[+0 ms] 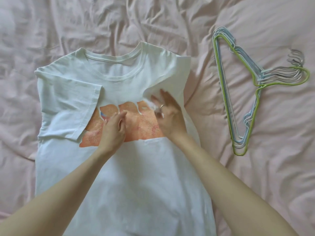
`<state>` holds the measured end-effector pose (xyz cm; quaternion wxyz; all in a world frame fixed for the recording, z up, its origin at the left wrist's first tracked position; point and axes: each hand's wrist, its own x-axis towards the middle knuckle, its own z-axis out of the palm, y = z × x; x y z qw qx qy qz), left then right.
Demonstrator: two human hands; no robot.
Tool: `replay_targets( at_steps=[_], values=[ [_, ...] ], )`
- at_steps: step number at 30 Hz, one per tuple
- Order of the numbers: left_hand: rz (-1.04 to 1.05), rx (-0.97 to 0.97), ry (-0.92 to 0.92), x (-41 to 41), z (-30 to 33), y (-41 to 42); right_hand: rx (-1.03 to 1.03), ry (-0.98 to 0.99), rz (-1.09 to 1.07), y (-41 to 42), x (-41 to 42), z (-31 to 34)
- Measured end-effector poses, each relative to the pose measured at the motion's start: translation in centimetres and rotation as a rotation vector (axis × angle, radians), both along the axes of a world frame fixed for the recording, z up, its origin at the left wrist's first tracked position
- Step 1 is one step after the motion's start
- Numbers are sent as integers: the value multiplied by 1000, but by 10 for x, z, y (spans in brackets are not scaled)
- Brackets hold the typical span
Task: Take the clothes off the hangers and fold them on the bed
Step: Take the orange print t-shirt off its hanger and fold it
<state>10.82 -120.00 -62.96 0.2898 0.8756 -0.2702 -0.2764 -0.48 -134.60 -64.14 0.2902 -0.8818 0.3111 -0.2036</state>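
A white T-shirt point(119, 79) with an orange print lies face up on the pink bed point(51, 23), collar pointing away from me. Its left sleeve is folded inward over the chest. The right sleeve is bunched near the print, and my right hand point(167, 114) grips that fabric with curled fingers; the hand is blurred. My left hand point(113, 128) rests on the orange print at the shirt's middle, fingers loosely bent, holding nothing that I can see.
A stack of several wire hangers point(238, 92), a green one on top of pale blue and white ones, lies on the bed right of the shirt, hooks pointing right. The rumpled pink bedding surrounds everything.
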Motion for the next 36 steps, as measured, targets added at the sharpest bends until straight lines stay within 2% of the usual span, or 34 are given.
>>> replay_targets(
  at_steps=[2,5,8,11,13,15,18,20,22,24,31,36],
  values=[
    [122,-58,32,1,7,0,-3,163,90,15,-2,-13],
    [162,-82,39,5,10,-2,-49,361,164,24,-14,-24],
    [219,-98,140,10,7,-11,-114,444,269,23,-24,-27],
    [457,-131,329,18,0,-27,-123,505,344,21,-31,-26],
    [544,-140,414,23,-6,-39,-73,519,386,20,-34,-24],
    [448,-32,282,26,-11,-46,-50,514,417,19,-35,-22],
    [119,124,-156,19,-12,-48,-15,492,342,12,-29,-19],
    [-113,192,-321,17,-12,-46,21,509,235,1,-20,-20],
    [-276,318,-341,19,-21,-40,-38,544,180,-7,-13,-24],
    [-334,381,-297,21,-26,-33,-123,614,204,-6,-12,-33],
    [-403,433,-309,-3,-24,15,-187,656,194,40,-46,-36],
    [-443,381,-327,-23,-13,74,-131,701,155,88,-68,-18]
  ],
)
